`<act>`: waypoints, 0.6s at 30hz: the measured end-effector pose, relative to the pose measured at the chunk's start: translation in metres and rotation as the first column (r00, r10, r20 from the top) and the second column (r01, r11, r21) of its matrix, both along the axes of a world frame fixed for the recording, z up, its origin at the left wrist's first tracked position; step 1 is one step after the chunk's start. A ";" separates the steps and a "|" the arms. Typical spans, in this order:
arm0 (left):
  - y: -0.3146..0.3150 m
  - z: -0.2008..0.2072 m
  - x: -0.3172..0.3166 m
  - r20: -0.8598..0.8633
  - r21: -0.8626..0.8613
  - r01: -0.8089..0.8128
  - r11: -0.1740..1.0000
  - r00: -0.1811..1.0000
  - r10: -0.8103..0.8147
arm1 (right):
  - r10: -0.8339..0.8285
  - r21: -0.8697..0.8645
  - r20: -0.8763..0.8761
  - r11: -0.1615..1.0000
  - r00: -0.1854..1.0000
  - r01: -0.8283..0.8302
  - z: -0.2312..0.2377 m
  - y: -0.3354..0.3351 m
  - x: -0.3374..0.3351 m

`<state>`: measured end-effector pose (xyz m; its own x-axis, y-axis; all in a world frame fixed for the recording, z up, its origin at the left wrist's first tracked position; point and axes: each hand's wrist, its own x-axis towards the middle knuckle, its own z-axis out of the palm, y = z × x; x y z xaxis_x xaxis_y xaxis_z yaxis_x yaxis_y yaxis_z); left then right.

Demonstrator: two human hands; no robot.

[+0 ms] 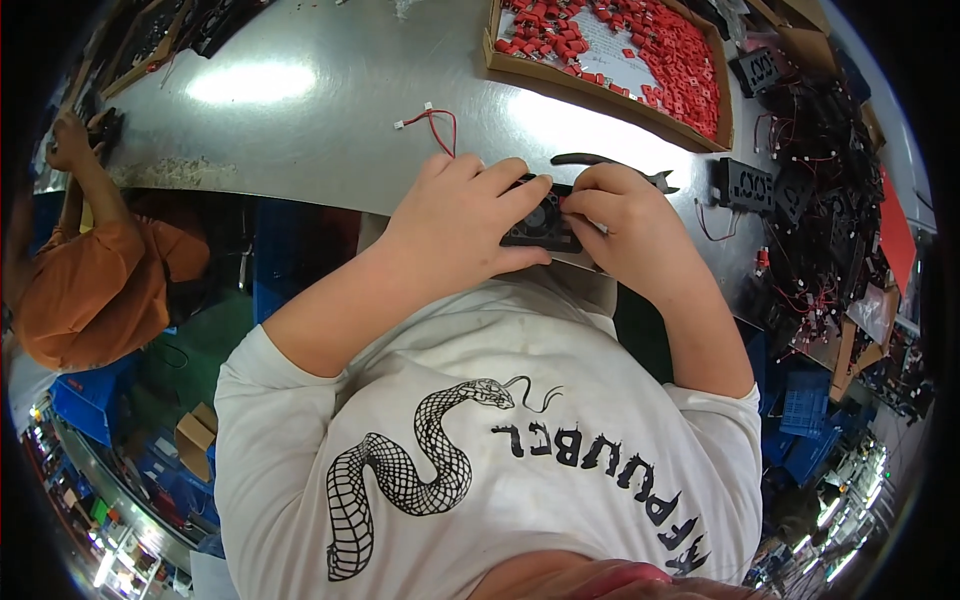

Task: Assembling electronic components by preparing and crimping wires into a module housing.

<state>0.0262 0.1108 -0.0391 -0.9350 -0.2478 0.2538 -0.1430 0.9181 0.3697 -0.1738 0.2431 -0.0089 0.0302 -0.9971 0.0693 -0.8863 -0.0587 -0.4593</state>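
Observation:
At the table's near edge my left hand (455, 215) is closed around a black fan housing (537, 226), with its fingers over the top and the thumb along the near side. A round fan shows between them. My right hand (632, 222) pinches a small red part (565, 203) against the housing's right end; the fingers hide most of it. Red and black wires (453, 130) with white plugs stick out beyond my left fingers. Just past my right hand lie dark-handled cutting pliers (590, 159), partly covered by it.
A shallow cardboard box (610, 92) full of small red parts stands at the far side. More black fan housings (745, 184) and tangled wires are heaped on the right. To the left, a person in an orange top (105, 285) works at the same metal table (300, 130).

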 end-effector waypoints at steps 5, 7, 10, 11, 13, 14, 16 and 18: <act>-0.003 -0.001 0.007 -0.005 -0.027 -0.017 0.999 1.000 0.017 | 0.050 -0.042 -0.017 0.998 0.999 -0.051 0.008 0.014 -0.029; -0.003 0.001 0.011 0.011 -0.019 -0.009 1.000 1.000 0.009 | 0.027 0.038 -0.184 0.999 0.983 -0.020 -0.006 0.024 -0.025; -0.010 0.003 0.013 0.009 -0.024 0.003 1.000 1.000 -0.003 | 0.003 0.050 -0.317 0.999 0.948 0.014 -0.020 0.028 -0.018; -0.011 0.004 0.014 0.025 -0.021 -0.007 1.000 1.000 0.007 | -0.016 0.020 -0.207 1.000 0.978 0.021 -0.027 0.029 -0.016; -0.010 0.004 0.015 0.041 -0.015 -0.010 1.000 0.999 0.011 | 0.013 -0.111 -0.153 0.993 0.988 -0.030 -0.047 0.039 -0.021; -0.010 0.003 0.016 0.043 -0.023 -0.016 1.000 0.999 0.017 | 0.011 -0.109 -0.154 0.994 0.988 -0.028 -0.047 0.045 -0.034; -0.009 0.002 0.013 0.048 -0.029 -0.026 0.999 0.998 0.027 | 0.156 -0.421 0.167 0.904 0.974 -0.072 -0.044 0.056 -0.057; -0.003 0.003 0.007 -0.005 -0.036 -0.017 0.999 1.000 0.017 | 0.324 -0.514 0.791 0.812 0.520 0.277 -0.015 0.035 -0.044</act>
